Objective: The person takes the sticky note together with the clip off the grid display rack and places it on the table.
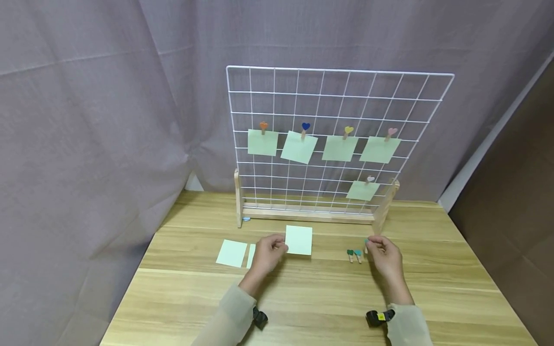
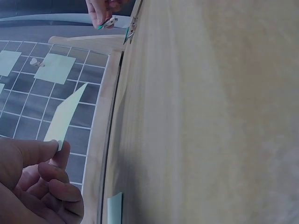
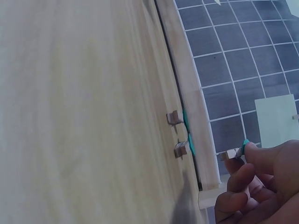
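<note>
- One pale green square paper note is in the left hand, held up off the wooden tabletop in front of the grid stand's base. It is thin and flat, with crisp corners and a plain face; seen from the left wrist it tilts to a narrow, slanted shape.
- The left thumb and forefinger pinch the note at one edge, while the other fingers curl loosely beneath.
- The right hand pinches a mini wooden clothespin between thumb and fingers, above the tabletop. Its teal-green heart is partly covered by the thumb, and its bare wooden end juts out.
- Just beside the right hand, two more clothespins lie near each other: one with a dark green heart, one with a teal heart.
- Left of the left hand lie a whole square note and another, mostly hidden by that hand.
- On the white wire grid, heart clothespins hold five similar notes: four in a row, the fifth lower right.
</note>
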`<state>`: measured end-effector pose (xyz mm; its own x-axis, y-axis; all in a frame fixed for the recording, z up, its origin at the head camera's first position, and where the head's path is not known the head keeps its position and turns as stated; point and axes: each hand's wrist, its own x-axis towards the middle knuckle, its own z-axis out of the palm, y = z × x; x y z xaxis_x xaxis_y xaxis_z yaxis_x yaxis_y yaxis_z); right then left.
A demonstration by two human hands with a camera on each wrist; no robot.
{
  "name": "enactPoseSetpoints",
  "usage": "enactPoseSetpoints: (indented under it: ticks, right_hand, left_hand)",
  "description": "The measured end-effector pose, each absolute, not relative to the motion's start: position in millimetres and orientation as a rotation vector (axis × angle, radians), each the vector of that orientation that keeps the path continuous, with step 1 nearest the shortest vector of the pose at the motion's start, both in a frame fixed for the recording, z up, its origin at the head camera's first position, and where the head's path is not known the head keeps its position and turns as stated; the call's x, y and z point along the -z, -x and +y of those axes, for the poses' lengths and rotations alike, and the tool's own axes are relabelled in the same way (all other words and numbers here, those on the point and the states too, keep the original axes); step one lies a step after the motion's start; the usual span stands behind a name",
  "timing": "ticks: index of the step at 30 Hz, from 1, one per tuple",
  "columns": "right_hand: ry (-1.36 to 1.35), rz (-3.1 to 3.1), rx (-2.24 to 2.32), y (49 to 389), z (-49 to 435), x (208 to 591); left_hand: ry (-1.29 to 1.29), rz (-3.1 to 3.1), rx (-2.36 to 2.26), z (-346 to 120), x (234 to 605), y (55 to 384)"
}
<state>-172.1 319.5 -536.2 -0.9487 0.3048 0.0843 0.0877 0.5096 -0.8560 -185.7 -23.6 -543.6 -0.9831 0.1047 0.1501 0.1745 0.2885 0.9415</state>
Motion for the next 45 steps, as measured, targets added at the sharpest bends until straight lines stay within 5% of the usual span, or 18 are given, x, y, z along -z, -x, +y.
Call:
enactPoseSetpoints:
  ticks: [45]
  right_hand:
    - [0.401,-2.714,-1.454,172.2,334.2,550.4]
  left_hand:
    - [0.233,-2.552,1.807,-31.6,554.7,169.6]
